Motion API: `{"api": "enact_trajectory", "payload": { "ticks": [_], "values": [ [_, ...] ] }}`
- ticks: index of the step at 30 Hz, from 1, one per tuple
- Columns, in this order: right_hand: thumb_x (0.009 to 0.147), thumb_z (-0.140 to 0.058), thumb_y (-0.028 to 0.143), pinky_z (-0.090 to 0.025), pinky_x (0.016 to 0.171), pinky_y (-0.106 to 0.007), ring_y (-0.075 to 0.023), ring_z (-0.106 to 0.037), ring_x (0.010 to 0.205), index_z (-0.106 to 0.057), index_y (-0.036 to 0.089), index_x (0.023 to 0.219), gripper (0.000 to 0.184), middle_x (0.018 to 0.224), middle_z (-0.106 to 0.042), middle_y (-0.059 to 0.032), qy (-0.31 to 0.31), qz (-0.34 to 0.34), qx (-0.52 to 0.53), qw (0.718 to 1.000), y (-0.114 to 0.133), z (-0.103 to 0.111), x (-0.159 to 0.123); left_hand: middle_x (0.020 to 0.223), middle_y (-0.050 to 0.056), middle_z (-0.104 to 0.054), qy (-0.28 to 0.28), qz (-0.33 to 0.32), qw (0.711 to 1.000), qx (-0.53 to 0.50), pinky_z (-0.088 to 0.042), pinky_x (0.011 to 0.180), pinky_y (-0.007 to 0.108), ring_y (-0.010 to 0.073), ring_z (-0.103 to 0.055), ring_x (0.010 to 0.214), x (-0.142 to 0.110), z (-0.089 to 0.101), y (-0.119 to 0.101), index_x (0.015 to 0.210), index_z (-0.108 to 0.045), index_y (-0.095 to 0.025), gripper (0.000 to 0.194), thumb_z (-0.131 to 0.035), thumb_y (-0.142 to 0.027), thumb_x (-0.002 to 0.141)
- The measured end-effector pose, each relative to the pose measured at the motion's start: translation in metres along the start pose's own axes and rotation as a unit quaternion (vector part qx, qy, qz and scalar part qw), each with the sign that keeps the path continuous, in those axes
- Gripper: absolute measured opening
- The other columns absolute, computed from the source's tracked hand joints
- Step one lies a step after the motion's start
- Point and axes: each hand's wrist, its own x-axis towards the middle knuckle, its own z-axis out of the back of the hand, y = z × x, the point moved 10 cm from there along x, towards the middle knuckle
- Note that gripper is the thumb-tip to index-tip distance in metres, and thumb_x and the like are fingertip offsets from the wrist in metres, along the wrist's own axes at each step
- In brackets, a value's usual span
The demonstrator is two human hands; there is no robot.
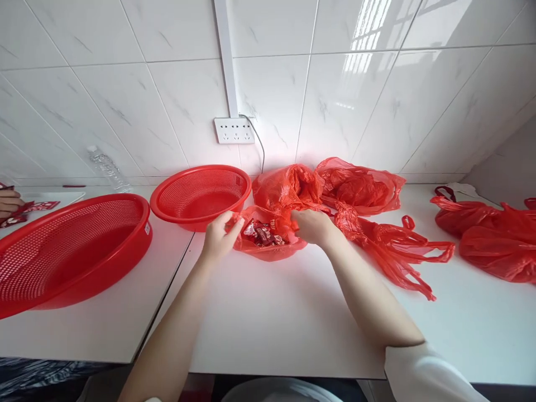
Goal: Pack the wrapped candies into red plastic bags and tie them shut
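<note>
Open bag (272,255) on the table (288,324), between the hands: mouth already spread, packets (264,234) still inside, so opening looks done and emptying or sorting, if any, not. Left hand (220,234) pinches the rim's left edge; right hand (312,226) at the right side, fingertips hidden, grip cannot be told. Small basin (184,222) just left, large basin (140,237) farther left; rear bags (360,187) and a crumpled bag (391,245) crowd the right hand's side.

Fingers (235,228) pinch red bag (270,254) — sweets (264,234) inside, perhaps.
</note>
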Motion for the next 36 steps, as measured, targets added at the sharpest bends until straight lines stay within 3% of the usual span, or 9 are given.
{"api": "enact_trajectory", "payload": {
  "ticks": [3, 5, 9, 12, 17, 22, 27, 32, 36],
  "values": [
    [0.082, -0.059, 0.019, -0.049, 0.075, -0.036, -0.0231, -0.065, 0.088, -0.066, 0.023, 0.102, 0.021, 0.095, -0.07, -0.006, -0.044, 0.004, 0.076, 0.996, -0.02, 0.027, -0.001, 0.074, 0.0, -0.063, -0.059, 0.05, 0.988, -0.132, -0.049, 0.073, 0.025, 0.0147, -0.061, 0.074, 0.015, 0.026, -0.007, 0.078, -0.062, -0.018, 0.023, -0.065, -0.04, 0.08],
    [0.085, -0.058, 0.024, -0.049, 0.072, -0.032, -0.0185, -0.064, 0.081, -0.066, 0.024, 0.1, 0.018, 0.092, -0.07, -0.0039, -0.168, 0.004, 0.201, 0.965, -0.039, 0.065, -0.008, 0.071, -0.001, -0.062, -0.114, 0.052, 0.975, -0.181, -0.05, 0.07, 0.024, 0.0132, -0.06, 0.07, 0.028, 0.049, -0.017, 0.079, -0.064, -0.018, 0.021, -0.068, -0.038, 0.078],
    [0.087, -0.06, 0.035, -0.052, 0.069, -0.028, -0.0148, -0.065, 0.079, -0.061, 0.023, 0.109, 0.025, 0.091, -0.067, -0.0028, -0.397, 0.013, 0.475, 0.785, -0.084, 0.111, -0.037, 0.089, 0.001, -0.068, -0.161, 0.0, 0.955, -0.249, -0.052, 0.078, 0.024, 0.0145, -0.066, 0.087, 0.052, 0.078, -0.046, 0.089, -0.069, -0.019, 0.018, -0.069, -0.032, 0.077],
    [0.085, -0.064, 0.039, -0.055, 0.077, -0.029, -0.0148, -0.067, 0.086, -0.06, 0.023, 0.106, 0.026, 0.093, -0.067, -0.0024, -0.357, 0.068, 0.6, 0.713, -0.082, 0.109, -0.033, 0.109, 0.004, -0.07, -0.156, -0.023, 0.956, -0.247, -0.051, 0.091, 0.028, 0.0191, -0.064, 0.111, 0.056, 0.081, -0.066, 0.098, -0.072, -0.02, 0.021, -0.066, -0.032, 0.081],
    [0.083, -0.069, 0.042, -0.056, 0.08, -0.033, -0.0167, -0.067, 0.087, -0.064, 0.021, 0.103, 0.029, 0.098, -0.068, -0.0052, -0.261, 0.098, 0.573, 0.771, -0.056, 0.106, -0.033, 0.122, 0.008, -0.069, -0.015, 0.008, 0.983, -0.185, -0.048, 0.102, 0.041, 0.0275, -0.059, 0.122, 0.043, 0.053, -0.087, 0.108, -0.072, -0.021, 0.033, -0.068, -0.041, 0.083],
    [0.072, -0.076, 0.041, -0.051, 0.064, -0.033, -0.0198, -0.064, 0.077, -0.065, 0.027, 0.117, 0.048, 0.097, -0.069, -0.0047, -0.279, 0.007, 0.299, 0.912, -0.057, 0.111, -0.046, 0.131, 0.007, -0.064, 0.123, 0.041, 0.987, -0.091, -0.038, 0.112, 0.05, 0.0347, -0.049, 0.134, 0.022, 0.017, -0.086, 0.116, -0.069, -0.026, 0.056, -0.085, -0.039, 0.063],
    [0.069, -0.06, 0.013, -0.044, 0.054, -0.033, -0.0223, -0.061, 0.062, -0.069, 0.024, 0.066, 0.015, 0.065, -0.066, -0.0022, -0.157, -0.066, 0.125, 0.977, -0.059, 0.087, -0.036, 0.133, 0.009, -0.064, 0.149, 0.065, 0.987, -0.016, -0.05, 0.099, 0.043, 0.0353, -0.057, 0.126, 0.019, -0.036, -0.069, 0.122, -0.066, -0.027, 0.065, -0.084, -0.047, 0.064],
    [0.085, -0.047, 0.02, -0.053, 0.062, -0.037, -0.02, -0.065, 0.054, -0.072, 0.023, 0.094, 0.027, 0.07, -0.072, -0.0026, -0.114, 0.006, 0.415, 0.903, -0.049, 0.082, -0.03, 0.096, 0.006, -0.076, 0.193, 0.133, 0.968, -0.092, -0.054, 0.087, 0.035, 0.0277, -0.069, 0.1, 0.023, -0.071, -0.057, 0.103, -0.076, -0.02, 0.043, -0.065, -0.056, 0.083],
    [0.096, -0.038, 0.042, -0.056, 0.071, -0.036, -0.021, -0.072, 0.08, -0.063, 0.027, 0.119, 0.037, 0.105, -0.074, -0.0074, -0.332, 0.066, 0.542, 0.769, -0.06, 0.118, -0.047, 0.093, 0.006, -0.075, 0.053, 0.071, 0.973, -0.214, -0.054, 0.088, 0.034, 0.0242, -0.07, 0.097, 0.041, -0.027, -0.071, 0.107, -0.075, -0.017, 0.049, -0.055, -0.058, 0.09]
  ]
}}
